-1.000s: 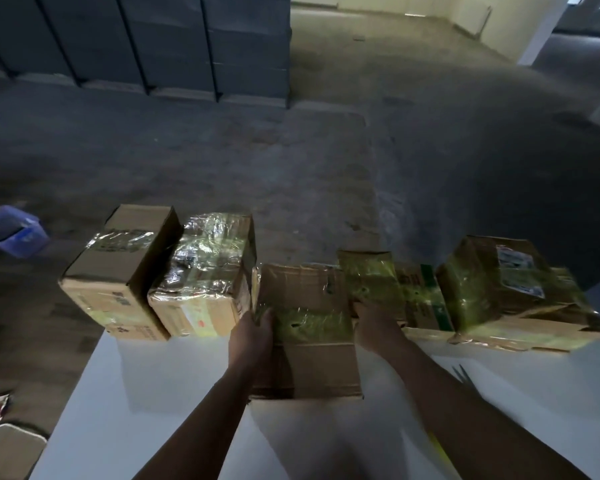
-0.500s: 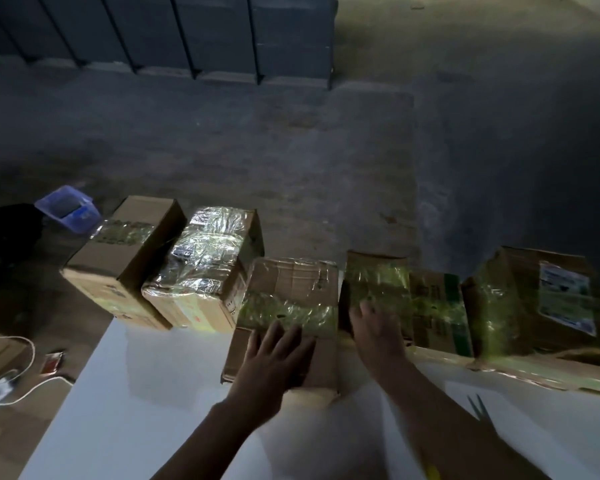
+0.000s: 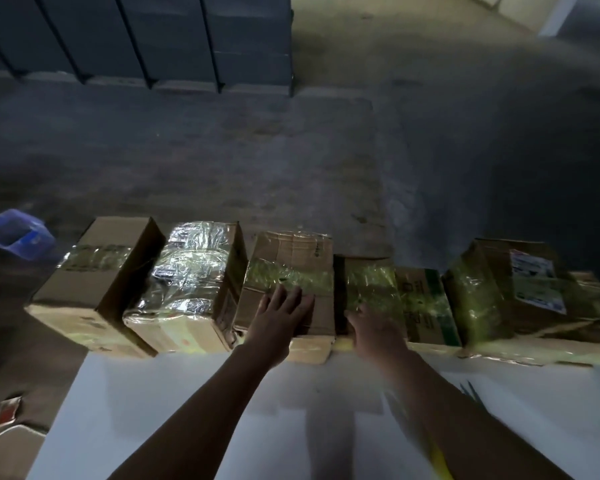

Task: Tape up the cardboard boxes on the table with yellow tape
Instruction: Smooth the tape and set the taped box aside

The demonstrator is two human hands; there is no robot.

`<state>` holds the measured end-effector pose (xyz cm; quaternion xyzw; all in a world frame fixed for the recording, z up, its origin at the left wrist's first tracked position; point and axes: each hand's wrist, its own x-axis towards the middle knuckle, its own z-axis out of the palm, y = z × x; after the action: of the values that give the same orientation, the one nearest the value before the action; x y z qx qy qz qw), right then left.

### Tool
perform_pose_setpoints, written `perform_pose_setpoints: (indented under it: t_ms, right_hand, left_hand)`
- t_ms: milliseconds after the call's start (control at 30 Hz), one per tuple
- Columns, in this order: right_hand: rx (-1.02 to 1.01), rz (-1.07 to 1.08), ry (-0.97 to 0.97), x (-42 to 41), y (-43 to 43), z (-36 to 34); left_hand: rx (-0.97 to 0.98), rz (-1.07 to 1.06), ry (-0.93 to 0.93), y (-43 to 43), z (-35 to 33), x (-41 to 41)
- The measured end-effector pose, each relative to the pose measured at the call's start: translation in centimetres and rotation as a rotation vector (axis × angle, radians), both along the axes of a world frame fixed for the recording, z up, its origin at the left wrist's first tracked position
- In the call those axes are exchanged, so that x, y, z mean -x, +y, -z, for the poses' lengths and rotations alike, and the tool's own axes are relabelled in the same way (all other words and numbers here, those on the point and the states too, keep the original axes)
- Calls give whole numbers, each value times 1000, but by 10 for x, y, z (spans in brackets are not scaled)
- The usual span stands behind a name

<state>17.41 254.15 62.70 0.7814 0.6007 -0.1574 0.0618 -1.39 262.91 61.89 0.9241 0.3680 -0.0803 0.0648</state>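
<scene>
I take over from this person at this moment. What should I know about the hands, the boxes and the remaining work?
Left hand: open, flat on top of the middle box.
Right hand: open, against the neighbouring box on its right.
The row of boxes stands at the far edge of the table.
Done: every box shows a tape band.
To do: no untaped box visible; tape roll not in view.
</scene>
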Motion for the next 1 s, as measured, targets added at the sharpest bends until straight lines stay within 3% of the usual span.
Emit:
perform_pose_setpoints:
  t_ms: [133,300,367,467,533,667,733,900,1000]
  right_hand:
    - [67,135,103,27,23,-30]
    - [-93,289,-134,83,60,-49]
    - [-64,279,-304,98,63,-52]
    - [46,289,-420,116,64,-57]
    - [-12,257,-286,131,68,-55]
    - [-245,196,417,182,87,-61]
    - [-228,236,568,205,99,-64]
    - [-150,339,515,218,102,-63]
    - [-99,296,431,222,90,-61]
  left_hand:
    - [50,55,-134,-4,-18,24]
    - [-112,-158,-461,19,-53,94]
    - [-181,-348,-429,33,-58,128]
    - [-50,-589,-288,46,-56,166]
    - [62,-640,-286,47,-51,177]
    - [55,-638,-307,43,-50,181]
    - [94,-698,-361,42,-54,181]
    - [263,-838,-461,43,-55,196]
    - [263,-803,-474,37,-51,205]
